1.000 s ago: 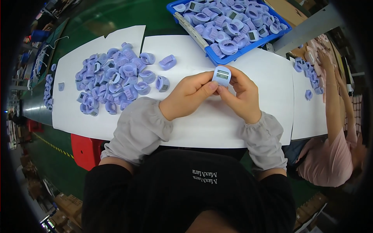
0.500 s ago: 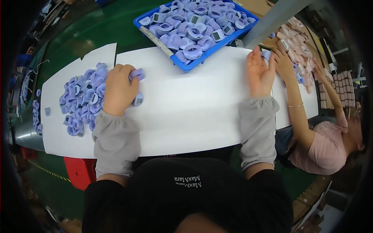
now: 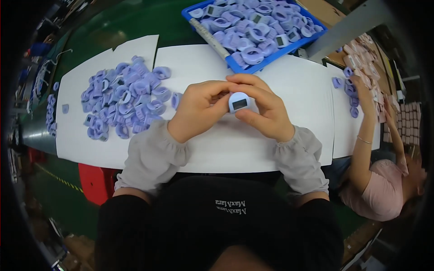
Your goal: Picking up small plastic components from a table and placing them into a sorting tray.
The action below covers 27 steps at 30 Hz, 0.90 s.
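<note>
Both hands meet over the middle of the white work surface (image 3: 217,149). Between them is a lavender ring-shaped device (image 3: 234,98) with a round face and a small dark screen turned toward me. My right hand (image 3: 270,110) is closed on it, thumb below the face and fingers curled over the top. My left hand (image 3: 197,109) pinches it from the left side; its fingertips are partly hidden behind the right fingers. A loose pile of the same lavender devices (image 3: 122,97) lies to the left, a few of them close beside my left wrist.
A blue crate (image 3: 266,62) heaped with lavender devices stands at the far edge, beside a slanted grey post (image 3: 348,28). On the right, a co-worker's hand (image 3: 363,92) reaches among lavender and pink pieces (image 3: 361,61). A red stool (image 3: 95,183) stands below the left edge.
My hands have come together from opposite sides, bringing one device to the middle. My open right hand has closed on it. Several devices at the pile's right edge have shifted. The view has moved slightly.
</note>
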### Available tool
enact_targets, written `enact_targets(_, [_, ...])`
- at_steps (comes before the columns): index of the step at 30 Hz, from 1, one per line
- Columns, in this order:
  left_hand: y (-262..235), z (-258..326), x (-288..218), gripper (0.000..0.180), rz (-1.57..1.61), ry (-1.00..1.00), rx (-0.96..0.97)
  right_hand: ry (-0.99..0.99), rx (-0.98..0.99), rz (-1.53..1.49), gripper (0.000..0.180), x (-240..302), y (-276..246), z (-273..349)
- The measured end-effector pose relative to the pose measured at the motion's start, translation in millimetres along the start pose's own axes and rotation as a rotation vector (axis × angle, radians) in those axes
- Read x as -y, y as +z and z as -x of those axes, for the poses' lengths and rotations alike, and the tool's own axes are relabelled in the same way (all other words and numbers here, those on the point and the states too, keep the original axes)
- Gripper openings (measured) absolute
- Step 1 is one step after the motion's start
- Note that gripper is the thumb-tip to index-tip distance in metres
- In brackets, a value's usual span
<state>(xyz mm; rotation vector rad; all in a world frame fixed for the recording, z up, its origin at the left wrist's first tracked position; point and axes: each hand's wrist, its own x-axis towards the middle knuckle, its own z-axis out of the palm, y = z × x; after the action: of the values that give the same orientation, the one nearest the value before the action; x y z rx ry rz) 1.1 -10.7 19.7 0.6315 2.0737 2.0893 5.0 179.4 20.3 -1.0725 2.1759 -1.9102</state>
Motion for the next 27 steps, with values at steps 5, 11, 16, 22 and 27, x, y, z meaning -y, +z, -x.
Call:
enact_targets(5, [-5,-3,-3,0.019,0.156,-0.28,-0.019,-0.047,0.008,0.066,0.049,-4,3,-2])
enact_targets(11, [-8,0,-3,0.036,0.662,-0.444,0.089,-0.114,-0.126,0.051,0.049,-11,12,3])
enact_targets(16, [-5,0,-6,0.034,0.332,-0.244,0.285,0.05,-0.221,0.05,0.052,-8,9,5])
enact_targets(22, [-5,2,2,0.034,0.258,-0.162,0.3,0.033,-0.203,0.065,0.054,-3,6,5])
enact_targets(27, [0,3,9,0.033,0.207,-0.069,0.258,0.053,-0.183,0.047,0.053,-2,3,5])
